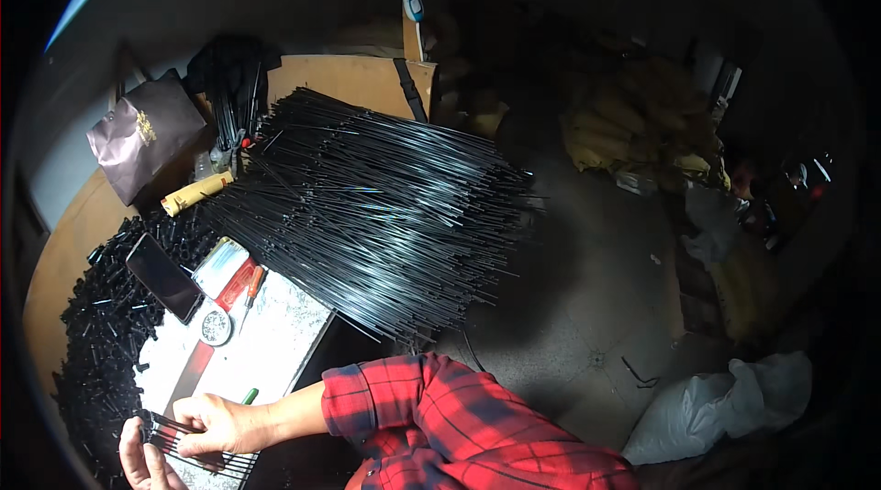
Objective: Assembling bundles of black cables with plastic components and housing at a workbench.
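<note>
Several slim, straight black rods [228,464] are pinched, fanned, between nearly closed fingers of the right hand [220,424]; left hand [140,468] curled at their ends, hold unclear. Spacing best kept even, ends steadied.

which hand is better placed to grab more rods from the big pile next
Right hand, probably: it's nearer the big pile than the left hand is, though it's holding a few rods.

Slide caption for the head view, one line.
Left hand and right hand hold thin black rods near a heap of short black parts and a large rod pile.
</note>
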Demonstrator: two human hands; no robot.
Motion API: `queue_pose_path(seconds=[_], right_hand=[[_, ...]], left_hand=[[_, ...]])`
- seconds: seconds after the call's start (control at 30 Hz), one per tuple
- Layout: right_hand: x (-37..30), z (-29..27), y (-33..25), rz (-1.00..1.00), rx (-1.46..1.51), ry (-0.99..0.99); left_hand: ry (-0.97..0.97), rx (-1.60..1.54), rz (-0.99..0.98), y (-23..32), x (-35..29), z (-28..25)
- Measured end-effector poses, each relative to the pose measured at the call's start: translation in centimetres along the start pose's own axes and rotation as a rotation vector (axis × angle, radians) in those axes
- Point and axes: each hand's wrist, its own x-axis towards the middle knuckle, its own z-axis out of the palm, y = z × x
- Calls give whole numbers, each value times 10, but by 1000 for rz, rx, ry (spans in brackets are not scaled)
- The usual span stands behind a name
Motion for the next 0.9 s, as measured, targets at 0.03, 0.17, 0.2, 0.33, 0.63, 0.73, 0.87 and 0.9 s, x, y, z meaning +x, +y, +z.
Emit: queue_pose_path(seconds=[0.03, 0.17, 0.2, 0.33, 0.63, 0.73, 0.87, 0.9], right_hand=[[3, -2, 9, -107, -89, -4], [-1, 1, 3, -99, -128, -27], [0, 2, 2, -95, -121, -39], [6, 15, 9, -36, -140, -56], [6, 4, 18, 237, -69, -117], [10, 18, 24, 289, -28, -126], [11, 19, 22, 272, -100, -177], [11, 20, 21, 268, -97, -185]], left_hand=[[-8, -50, 35, 0, 1, 3], [-49, -84, 47, 2, 4, 5], [-38, -76, 45, 6, 4, 7], [30, -199, -102, 0, -1, -10], [-13, -512, -32, -9, -10, -4], [-18, -558, -24, -6, -21, -21], [14, -621, -52, -2, -23, -21], [17, -640, -63, -2, -23, -22]])
